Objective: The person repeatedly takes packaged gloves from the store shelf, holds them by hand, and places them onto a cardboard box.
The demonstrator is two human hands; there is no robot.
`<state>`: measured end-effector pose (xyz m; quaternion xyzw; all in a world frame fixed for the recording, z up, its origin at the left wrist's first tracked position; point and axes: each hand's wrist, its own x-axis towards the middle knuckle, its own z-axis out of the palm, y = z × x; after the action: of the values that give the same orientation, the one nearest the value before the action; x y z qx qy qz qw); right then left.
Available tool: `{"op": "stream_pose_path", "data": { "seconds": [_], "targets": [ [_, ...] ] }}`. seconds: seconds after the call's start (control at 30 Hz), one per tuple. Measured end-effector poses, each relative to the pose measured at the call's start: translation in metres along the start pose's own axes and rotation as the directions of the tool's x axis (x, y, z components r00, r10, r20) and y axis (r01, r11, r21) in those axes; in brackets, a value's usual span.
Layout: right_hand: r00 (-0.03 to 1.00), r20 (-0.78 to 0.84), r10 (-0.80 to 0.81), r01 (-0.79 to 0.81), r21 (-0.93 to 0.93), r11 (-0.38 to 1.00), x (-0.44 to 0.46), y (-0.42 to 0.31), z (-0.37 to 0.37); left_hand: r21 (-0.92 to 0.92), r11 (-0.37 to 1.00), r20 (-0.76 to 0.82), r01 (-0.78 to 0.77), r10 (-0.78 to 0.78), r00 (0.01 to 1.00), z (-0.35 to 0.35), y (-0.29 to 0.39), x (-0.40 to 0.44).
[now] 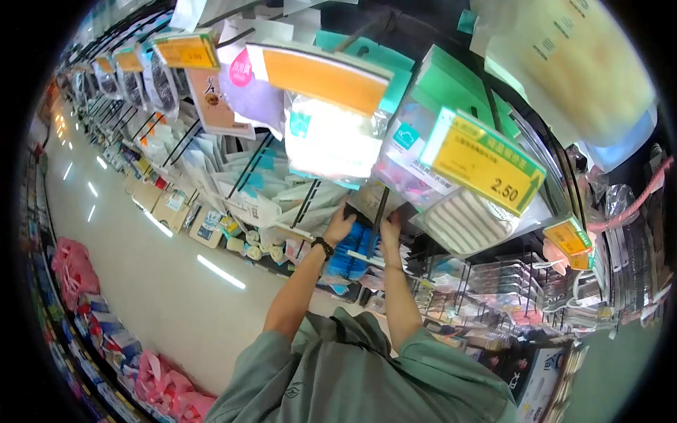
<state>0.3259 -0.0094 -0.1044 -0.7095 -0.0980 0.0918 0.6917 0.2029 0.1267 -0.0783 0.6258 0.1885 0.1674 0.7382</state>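
Note:
My left hand [340,227], with a dark beaded bracelet on the wrist, reaches in among the hanging goods. Its fingers are closed at the left edge of a pale, clear-wrapped packet [368,201]. At the right edge of that packet is my right hand [390,229], with its fingertips partly hidden. A black display hook [379,215] runs between the two hands. Just below them hang blue packs [345,255]. What the packet contains cannot be made out.
Price tags stick out close above my hands: a yellow one marked 2.50 [486,162] and an orange one [324,76]. A striped pack [471,220] hangs to the right. Across the aisle floor [162,282] lie pink bags [76,271] along another shelf.

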Motion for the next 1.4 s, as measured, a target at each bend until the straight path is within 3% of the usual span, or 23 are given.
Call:
{"op": "stream_pose_path", "data": {
  "seconds": [0.03,0.07,0.2,0.27,0.3,0.37,0.4,0.43,0.5,0.63,0.77,1.03,1.13,1.23,1.37,1.4],
  "targets": [
    [0.996,0.055,0.065,-0.066,0.016,0.998,0.009,0.016,-0.006,0.028,0.999,0.02,-0.019,0.019,1.0,-0.004,-0.003,0.008],
    [0.993,-0.113,-0.042,0.034,-0.075,0.997,0.003,0.019,0.004,0.054,0.998,0.042,-0.035,0.033,0.999,-0.008,-0.007,0.014],
    [0.996,0.064,-0.064,0.052,0.181,0.982,-0.044,-0.002,-0.015,0.021,1.0,0.074,-0.017,0.016,0.997,-0.013,-0.009,0.015],
    [0.995,0.078,-0.068,0.06,0.093,0.994,-0.056,0.007,-0.031,-0.032,0.996,0.114,0.079,-0.075,0.991,-0.014,-0.006,0.007],
    [0.994,0.082,-0.066,0.062,0.052,0.997,-0.067,0.0,-0.034,-0.163,0.982,0.105,0.093,-0.077,0.992,-0.012,-0.016,0.004],
    [0.998,0.063,0.001,-0.006,0.073,0.997,-0.1,-0.032,-0.036,-0.112,0.978,0.249,0.178,-0.146,0.958,-0.021,-0.034,-0.003],
    [0.998,0.055,0.031,-0.036,0.095,0.995,-0.117,-0.058,-0.031,-0.176,0.976,0.291,0.131,-0.076,0.954,-0.023,-0.014,-0.025],
    [0.997,0.05,0.058,-0.064,0.121,0.991,-0.128,-0.069,-0.031,-0.154,0.975,0.315,0.163,-0.108,0.943,-0.024,-0.015,-0.037],
    [0.999,0.05,-0.011,0.01,0.011,1.0,-0.144,-0.073,-0.038,-0.102,0.97,0.353,0.22,-0.171,0.92,-0.031,-0.021,-0.057],
    [0.999,0.053,0.0,-0.003,0.058,0.998,-0.186,-0.081,-0.047,-0.126,0.96,0.263,0.25,-0.21,0.941,-0.037,0.022,-0.123],
    [0.995,0.064,0.078,-0.087,0.148,0.985,-0.229,-0.093,-0.051,-0.092,0.991,0.222,0.101,-0.078,0.972,-0.041,0.055,-0.181],
    [0.972,0.118,0.203,-0.233,0.38,0.895,-0.328,-0.097,-0.065,0.07,0.992,0.202,0.103,-0.115,0.973,-0.041,0.09,-0.281],
    [0.961,0.098,0.259,-0.275,0.453,0.848,-0.374,-0.083,-0.073,0.047,0.996,0.141,0.076,-0.082,0.987,-0.027,0.079,-0.32],
    [0.959,0.085,0.27,-0.275,0.512,0.814,-0.429,-0.085,-0.092,0.176,0.983,0.238,0.045,-0.087,0.967,-0.035,0.045,-0.351],
    [0.964,0.043,0.264,-0.244,0.547,0.801,-0.484,-0.078,-0.131,0.192,0.976,0.251,0.101,-0.148,0.956,0.004,0.064,-0.404],
    [0.949,0.054,0.309,-0.298,0.467,0.833,-0.496,-0.077,-0.144,0.196,0.976,0.274,0.097,-0.15,0.95,0.01,0.06,-0.408]
  ]
}}
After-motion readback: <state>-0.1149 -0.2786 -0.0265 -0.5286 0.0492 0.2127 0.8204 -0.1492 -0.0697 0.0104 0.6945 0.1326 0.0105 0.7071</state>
